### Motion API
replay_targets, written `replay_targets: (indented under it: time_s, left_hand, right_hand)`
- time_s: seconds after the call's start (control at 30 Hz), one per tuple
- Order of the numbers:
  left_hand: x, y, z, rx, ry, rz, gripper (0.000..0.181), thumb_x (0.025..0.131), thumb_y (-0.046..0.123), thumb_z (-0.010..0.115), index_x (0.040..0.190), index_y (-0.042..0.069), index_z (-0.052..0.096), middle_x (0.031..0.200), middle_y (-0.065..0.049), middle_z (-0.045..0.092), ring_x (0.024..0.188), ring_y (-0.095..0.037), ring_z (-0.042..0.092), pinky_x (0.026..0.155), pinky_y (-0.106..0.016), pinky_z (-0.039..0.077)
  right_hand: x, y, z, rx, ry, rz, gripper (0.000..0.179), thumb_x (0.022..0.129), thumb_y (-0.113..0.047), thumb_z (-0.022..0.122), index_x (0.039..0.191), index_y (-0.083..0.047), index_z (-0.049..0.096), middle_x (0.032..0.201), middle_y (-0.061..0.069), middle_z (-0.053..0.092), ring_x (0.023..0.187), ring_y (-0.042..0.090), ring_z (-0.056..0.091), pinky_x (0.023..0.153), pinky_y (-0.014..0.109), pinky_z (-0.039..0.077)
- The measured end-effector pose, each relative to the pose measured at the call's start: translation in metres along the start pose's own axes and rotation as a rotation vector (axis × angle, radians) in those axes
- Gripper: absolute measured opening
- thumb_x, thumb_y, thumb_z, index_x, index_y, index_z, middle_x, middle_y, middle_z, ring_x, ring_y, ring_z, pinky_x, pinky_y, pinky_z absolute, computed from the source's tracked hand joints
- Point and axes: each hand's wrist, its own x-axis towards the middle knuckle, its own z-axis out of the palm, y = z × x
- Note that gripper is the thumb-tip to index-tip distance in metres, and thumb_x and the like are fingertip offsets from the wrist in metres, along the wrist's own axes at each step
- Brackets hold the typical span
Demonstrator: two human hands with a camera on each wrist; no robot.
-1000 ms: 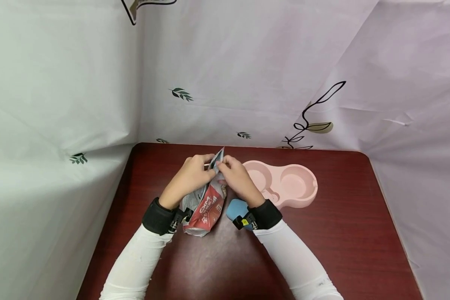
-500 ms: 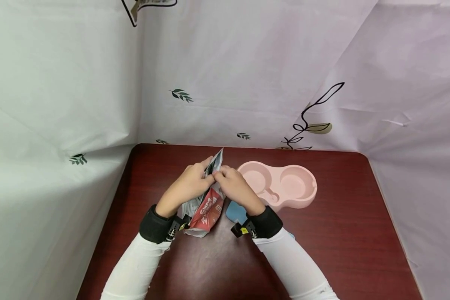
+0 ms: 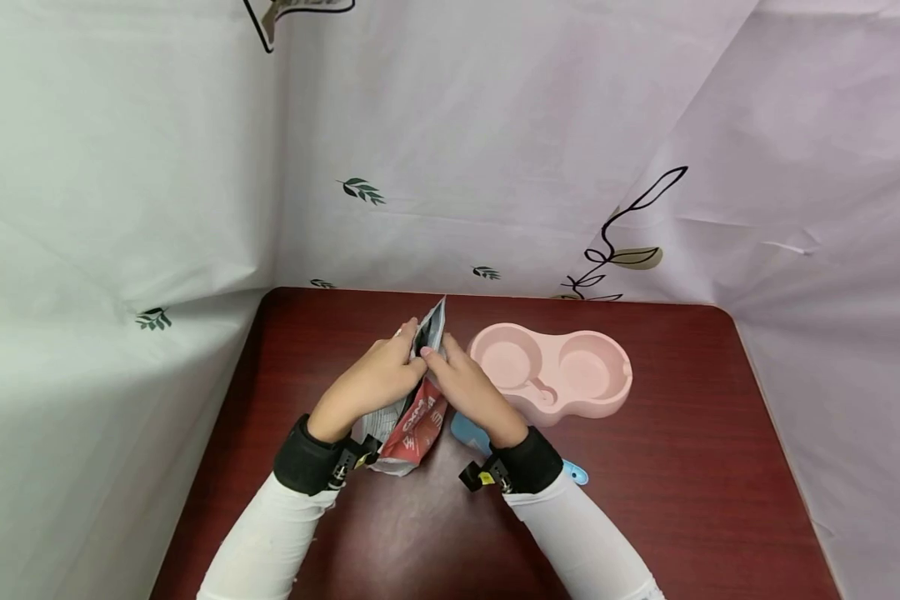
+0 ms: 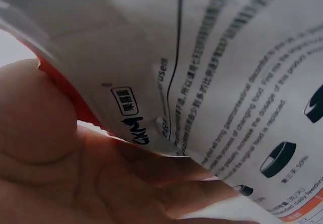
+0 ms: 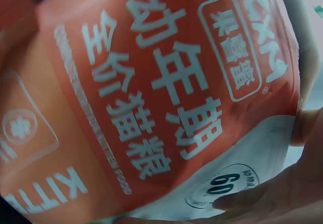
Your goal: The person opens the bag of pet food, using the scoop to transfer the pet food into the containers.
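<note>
A red and white cat food bag (image 3: 420,425) stands tilted on the table with its open mouth toward the far side. My left hand (image 3: 375,375) grips the left side of the mouth, thumb near the rim. On the opposite side, my right hand (image 3: 471,387) holds the bag with its thumb at the rim too. Printed feeding text covers the bag's back (image 4: 227,82) in the left wrist view, with fingers behind it. The right wrist view shows the red front panel (image 5: 151,82) and fingers along its edge. What lies inside the bag is hidden.
A pink double bowl (image 3: 549,346) sits right of the bag. Partly under my right wrist lies a blue tool with a broad head (image 3: 468,431) and a light blue handle end (image 3: 576,472). Patterned cloth walls (image 3: 450,167) border the dark red table (image 3: 690,433).
Both hands have slid slightly down along the bag's mouth, and the wrists have come a little nearer. More of the blue tool's handle shows beyond the right wrist.
</note>
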Motion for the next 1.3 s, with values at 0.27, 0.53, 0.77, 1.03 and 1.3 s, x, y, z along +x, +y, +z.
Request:
replay_targets:
  time_s: [0.27, 0.53, 0.77, 1.03, 1.3]
  left_hand:
    - [0.0, -0.003, -0.002, 0.028, -0.049, 0.007, 0.062, 0.098, 0.013, 0.039, 0.152, -0.006, 0.015, 0.06, 0.0, 0.045, 0.042, -0.009, 0.032, 0.048, -0.026, 0.036]
    - [0.001, -0.004, 0.0, 0.065, -0.028, 0.045, 0.056, 0.103, 0.013, 0.033, 0.152, -0.008, 0.015, 0.099, -0.027, 0.066, 0.052, -0.013, 0.042, 0.061, -0.032, 0.044]
    - [-0.007, -0.004, -0.005, 0.015, -0.042, 0.014, 0.058, 0.101, 0.003, 0.032, 0.153, -0.005, 0.009, 0.048, -0.002, 0.041, 0.038, -0.013, 0.026, 0.043, -0.028, 0.031]
    - [-0.013, -0.009, -0.015, 0.008, -0.005, -0.013, 0.058, 0.101, 0.002, 0.031, 0.155, 0.003, 0.011, 0.048, 0.003, 0.032, 0.038, -0.012, 0.025, 0.042, -0.027, 0.029]
    - [-0.015, -0.02, -0.028, 0.082, 0.097, 0.015, 0.054, 0.098, 0.001, 0.032, 0.152, -0.001, 0.026, 0.082, -0.013, 0.058, 0.051, -0.014, 0.034, 0.055, -0.032, 0.039]
  right_hand:
    - [0.001, -0.002, 0.001, 0.116, -0.057, -0.048, 0.057, 0.1, -0.023, 0.04, 0.155, -0.015, 0.026, 0.16, 0.012, 0.023, 0.136, 0.021, 0.033, 0.11, 0.044, 0.031]
    - [0.006, -0.003, 0.004, 0.357, -0.08, -0.082, 0.057, 0.1, -0.012, 0.043, 0.153, -0.004, 0.024, 0.159, 0.015, 0.022, 0.137, 0.024, 0.032, 0.113, 0.044, 0.029]
    - [0.001, 0.003, -0.001, 0.507, -0.167, -0.004, 0.064, 0.094, 0.003, 0.029, 0.155, -0.011, 0.019, 0.126, 0.036, 0.049, 0.079, 0.023, 0.058, 0.062, 0.037, 0.047]
    - [-0.002, 0.014, -0.01, 0.498, -0.166, -0.02, 0.064, 0.093, 0.003, 0.026, 0.155, -0.01, 0.017, 0.158, 0.018, 0.028, 0.071, 0.027, 0.05, 0.066, 0.034, 0.04]
    - [-0.006, 0.023, -0.019, 0.438, -0.117, -0.063, 0.052, 0.095, 0.004, 0.024, 0.143, 0.003, 0.044, 0.136, 0.028, 0.053, 0.049, 0.021, 0.031, 0.05, 0.031, 0.031]
